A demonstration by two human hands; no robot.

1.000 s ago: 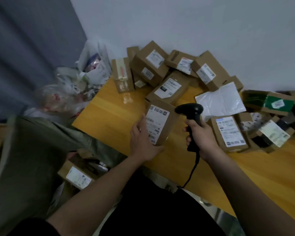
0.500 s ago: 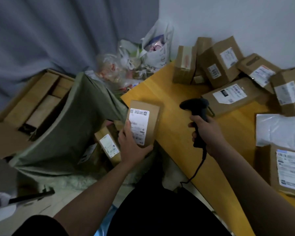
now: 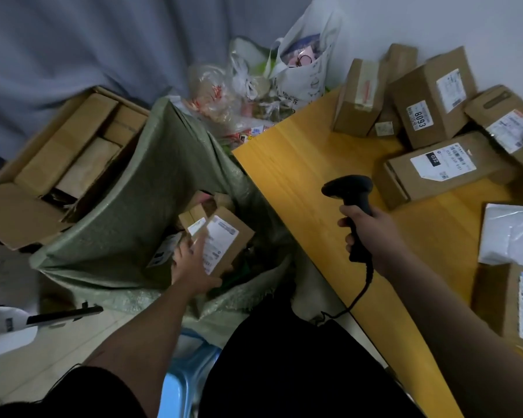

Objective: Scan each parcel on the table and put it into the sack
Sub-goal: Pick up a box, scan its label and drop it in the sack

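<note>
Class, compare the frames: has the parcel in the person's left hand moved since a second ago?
Yes. The parcel, held by the left hand, has left the table, crossing its left edge and going down into the open green sack.

Illumination is dim and even, with a cool cast; no light source is visible. Shadows are soft and weak. The curtain and plastic bags show blur — detail is smeared. Wide-angle distortion bends the table edge and stretches the frame corners.
</note>
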